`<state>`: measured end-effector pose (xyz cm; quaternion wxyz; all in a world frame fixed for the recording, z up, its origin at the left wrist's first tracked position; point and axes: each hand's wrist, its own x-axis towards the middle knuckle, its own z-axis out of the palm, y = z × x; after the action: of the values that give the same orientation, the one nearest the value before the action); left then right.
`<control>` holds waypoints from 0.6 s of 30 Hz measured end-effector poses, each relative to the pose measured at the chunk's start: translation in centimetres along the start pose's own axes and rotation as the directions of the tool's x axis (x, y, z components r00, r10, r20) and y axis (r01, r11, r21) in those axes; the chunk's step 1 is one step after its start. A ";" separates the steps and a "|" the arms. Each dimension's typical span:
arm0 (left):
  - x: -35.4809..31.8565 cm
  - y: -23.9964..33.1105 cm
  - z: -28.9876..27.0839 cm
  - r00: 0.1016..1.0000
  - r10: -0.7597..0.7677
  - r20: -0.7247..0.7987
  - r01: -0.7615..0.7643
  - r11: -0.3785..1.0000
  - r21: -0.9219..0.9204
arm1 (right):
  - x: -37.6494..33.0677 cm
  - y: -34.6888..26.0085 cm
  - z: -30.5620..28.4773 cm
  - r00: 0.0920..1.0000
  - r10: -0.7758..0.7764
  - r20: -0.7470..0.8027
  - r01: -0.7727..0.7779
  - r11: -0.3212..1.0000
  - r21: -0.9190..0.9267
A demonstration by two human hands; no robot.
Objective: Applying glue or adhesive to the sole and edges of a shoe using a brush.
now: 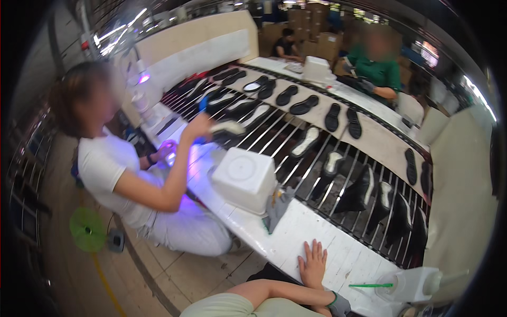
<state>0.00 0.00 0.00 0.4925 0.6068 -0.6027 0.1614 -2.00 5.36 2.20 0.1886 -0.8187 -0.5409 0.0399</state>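
My bare right hand (314, 264) lies palm down on the white work ledge (296, 240), its fingers spread. My left forearm crosses over the right one. The left hand (340, 304) wears a grey glove with a green cuff; its fingers are hidden from me. Neither hand visibly touches a shoe. A loose grey glove (278, 210) lies on the ledge beside an upside-down white plastic bin (244, 179). To the right of my hands are a thin green-handled tool (371, 286) and a translucent plastic bottle (417, 282).
Black shoes with pale undersides (384, 198) rest along a conveyor of metal bars (327, 208). Black soles (332, 117) lie on the pale belt beyond. At left a seated co-worker (124, 169) holds a shoe; a person in green (375, 66) works across the line. A green fan (88, 229) stands on the floor.
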 end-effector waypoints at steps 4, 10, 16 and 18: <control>3.1 0.8 -1.0 0.576 -0.790 0.209 0.817 0.549 -0.175 | 0.4 0.0 -0.4 0.999 -0.036 -0.016 0.036 0.999 0.000; 3.7 -0.2 0.0 0.350 -0.862 0.368 0.932 0.359 -0.046 | -0.2 0.7 -0.7 0.996 -0.081 -0.033 0.079 0.995 -0.054; 3.7 -0.2 0.3 0.410 -0.845 0.344 0.909 0.407 -0.085 | -0.8 0.9 -0.8 0.997 -0.057 -0.045 0.055 0.997 -0.052; 5.0 0.3 -0.6 0.357 -0.842 0.405 0.929 0.365 -0.061 | -1.1 1.3 -0.8 0.998 -0.036 -0.054 0.033 0.998 -0.054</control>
<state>1.07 -2.31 4.37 0.4804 0.7765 -0.2571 -0.3165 -1.05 3.73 2.31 0.1823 -0.8146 -0.5506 -0.0001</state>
